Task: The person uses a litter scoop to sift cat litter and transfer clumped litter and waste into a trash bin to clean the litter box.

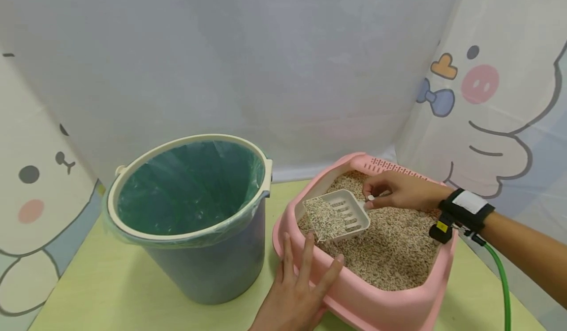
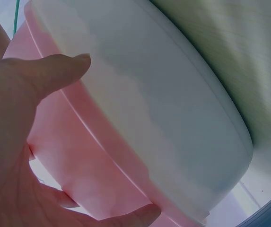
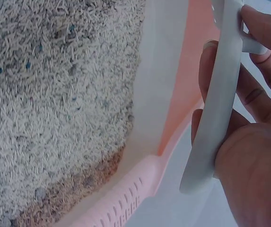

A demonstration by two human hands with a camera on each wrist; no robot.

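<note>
We are at a pale green bench (image 1: 146, 316) closed in by white curtains printed with cartoon animals. On the left stands a blue bucket (image 1: 208, 267) lined with a green bag, its mouth open upward and nothing showing inside. Just right of it, near us, our left hand (image 1: 296, 291) lies with fingers straight and spread against the near left rim of the pink litter tray (image 1: 381, 306), steadying it and gripping nothing; the left wrist view shows the palm flat on the tray's pink wall. Further right, above the litter (image 1: 398, 252), our right hand (image 1: 398, 191) pinches the handle of the white slotted scoop (image 1: 341, 215), thumb on top and fingers curled beneath, as the right wrist view confirms. The scoop's long axis runs from that hand leftward and toward us, its loaded bowl pointing at the bucket. The bucket lies left of the scoop, past the tray's rim, on the left hand's side.
</note>
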